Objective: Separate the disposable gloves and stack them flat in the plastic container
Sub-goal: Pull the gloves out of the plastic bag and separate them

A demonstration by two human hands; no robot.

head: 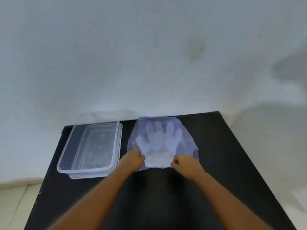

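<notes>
A translucent bluish plastic bag [186, 138] lies flat on the black table [224, 155], with a stack of clear disposable gloves [159, 138] showing through it, fingers pointing away from me. My left hand [133, 159] pinches the bag's near edge on the left. My right hand [183, 163] pinches the same edge on the right. A clear rectangular plastic container [66, 150] stands to the left of the bag; whether anything lies in it I cannot tell.
A white wall rises just behind the table's far edge. A clear lid-like shape [106, 114] leans behind the container. Pale floor shows to the left and right of the table.
</notes>
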